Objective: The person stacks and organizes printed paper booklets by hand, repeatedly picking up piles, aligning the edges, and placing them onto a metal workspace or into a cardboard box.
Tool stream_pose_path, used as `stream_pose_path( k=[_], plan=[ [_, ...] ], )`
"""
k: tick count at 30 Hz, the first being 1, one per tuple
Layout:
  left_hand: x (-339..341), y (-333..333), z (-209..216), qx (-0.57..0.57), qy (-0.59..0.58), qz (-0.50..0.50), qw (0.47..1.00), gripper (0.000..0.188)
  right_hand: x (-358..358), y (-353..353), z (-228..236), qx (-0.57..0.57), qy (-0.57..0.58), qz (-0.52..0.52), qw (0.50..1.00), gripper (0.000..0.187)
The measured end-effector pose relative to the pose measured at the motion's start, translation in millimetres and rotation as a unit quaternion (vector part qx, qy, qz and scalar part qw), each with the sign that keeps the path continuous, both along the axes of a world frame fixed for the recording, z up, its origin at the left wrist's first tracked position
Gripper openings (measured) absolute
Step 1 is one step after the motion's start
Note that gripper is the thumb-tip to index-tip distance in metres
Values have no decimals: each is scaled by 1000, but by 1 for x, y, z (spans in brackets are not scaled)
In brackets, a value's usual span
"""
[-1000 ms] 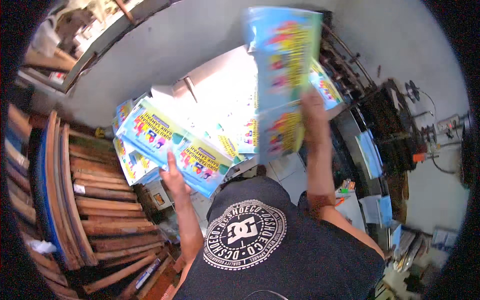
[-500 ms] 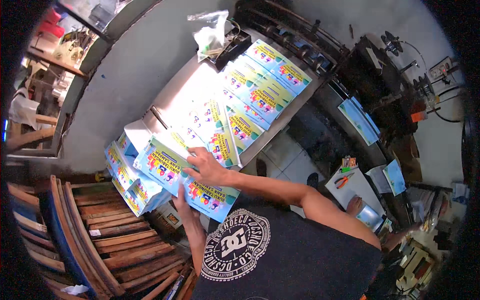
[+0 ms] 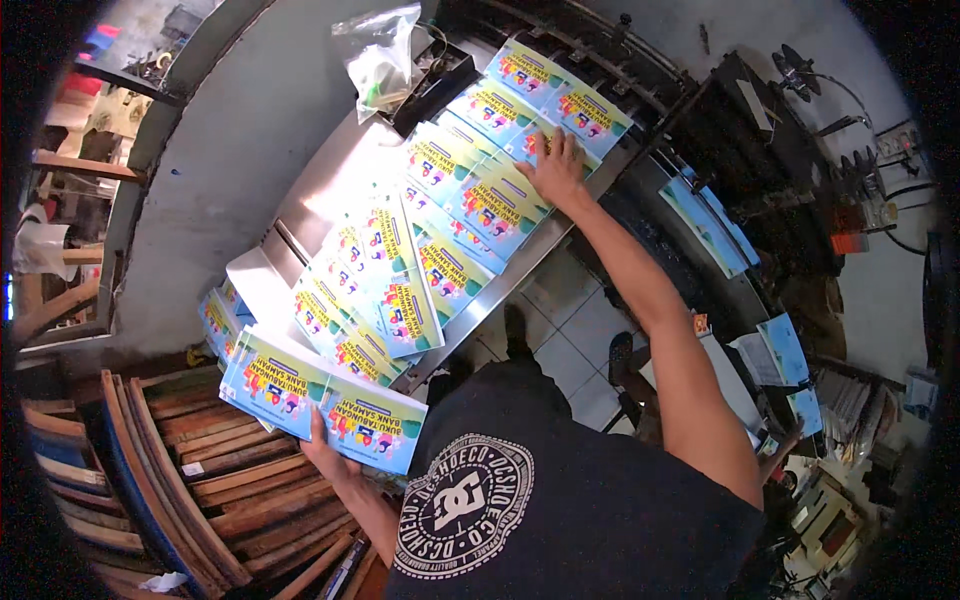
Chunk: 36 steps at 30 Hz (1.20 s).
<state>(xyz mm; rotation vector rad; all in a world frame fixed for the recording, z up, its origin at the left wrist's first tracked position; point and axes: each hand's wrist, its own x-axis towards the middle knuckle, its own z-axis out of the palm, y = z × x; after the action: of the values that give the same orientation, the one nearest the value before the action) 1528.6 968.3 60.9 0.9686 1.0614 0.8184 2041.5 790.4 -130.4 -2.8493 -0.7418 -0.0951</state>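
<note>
My left hand (image 3: 338, 462) grips the lower edge of a wide, colourful printed sheet (image 3: 300, 385), thumb on its front; the fingers behind are hidden. The sheet is blue, yellow and green, with the same picture twice. My stretched right arm reaches to the far right part of the table, where my right hand (image 3: 558, 170) rests with fingers apart on matching printed sheets (image 3: 492, 207). More such sheets lie overlapping and fanned (image 3: 395, 265) along the table between my hands.
A clear plastic bag (image 3: 378, 55) and a black tray (image 3: 440, 85) are at the table's far end, beside a dark machine (image 3: 600, 50). Wooden slats (image 3: 250, 480) stand at lower left. Another person's foot (image 3: 622, 355) shows on the tiled floor (image 3: 575, 320) at right.
My right hand has left the sheet at the left and moved up and right to the far sheets. My left hand has carried its sheet a little left and down.
</note>
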Motion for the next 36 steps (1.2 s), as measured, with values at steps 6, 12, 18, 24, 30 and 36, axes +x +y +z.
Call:
stream_pose_path(
  k=[6, 12, 18, 24, 30, 36],
  plan=[
    [28, -17, -2, -3, -4, -2, 1000, 45, 35, 16, 4, -210, -214, 94, 949, 55],
    [45, -24, 7, 44, 47, -9, 998, 42, 16, -20, 127, 15, 19, 116, 993, 40],
    [81, -7, -19, 115, 147, -10, 982, 42, -155, 24, 209, 214, 238, 281, 905, 46],
    [103, -21, -8, 45, 22, -10, 999, 46, -319, 68, 199, 155, 100, 480, 858, 63],
    [42, -11, -5, 7, 15, 31, 999, 39, -276, 96, 149, 399, 409, 301, 764, 29],
    [-25, 11, 5, 40, 19, 143, 989, 44, -263, 142, 67, 104, 115, 114, 981, 71]
  ],
)
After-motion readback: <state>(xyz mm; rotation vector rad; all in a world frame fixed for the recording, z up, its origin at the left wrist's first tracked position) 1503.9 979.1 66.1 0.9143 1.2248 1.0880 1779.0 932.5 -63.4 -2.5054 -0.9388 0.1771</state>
